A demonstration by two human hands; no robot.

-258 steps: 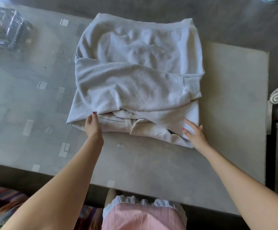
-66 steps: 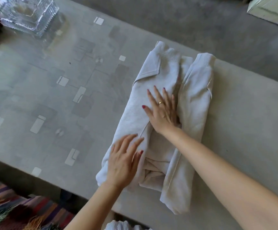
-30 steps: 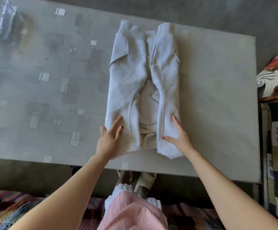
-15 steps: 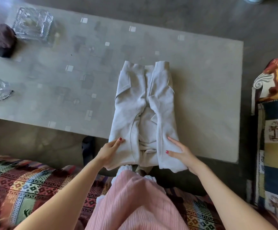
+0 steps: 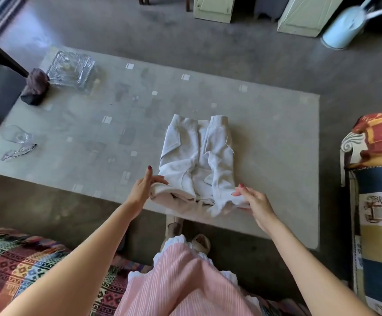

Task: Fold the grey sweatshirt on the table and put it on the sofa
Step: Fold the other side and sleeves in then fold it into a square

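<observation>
Sweatshirt [image 5: 197, 165] near edge pinched by left grip [image 5: 143, 187] and right grip [image 5: 252, 199]; fingertips hidden underneath.

Left hand [image 5: 142, 187], right hand [image 5: 252, 198] grip folded sweatshirt [image 5: 197, 160] near edge on table [image 5: 276, 137].

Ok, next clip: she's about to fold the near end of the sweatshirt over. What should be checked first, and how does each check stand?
1. Left hand grips the near left corner of the grey sweatshirt: ok.
2. Right hand grips the near right corner: ok.
3. Side panels folded in towards the middle: ok, though the centre is rumpled.
4. Bare table beyond the far hem to fold onto: ok.
5. Glass dish and eyeglasses away from the cloth: ok.
6. Near edge lying even: not ok, it droops over the table edge.
</observation>
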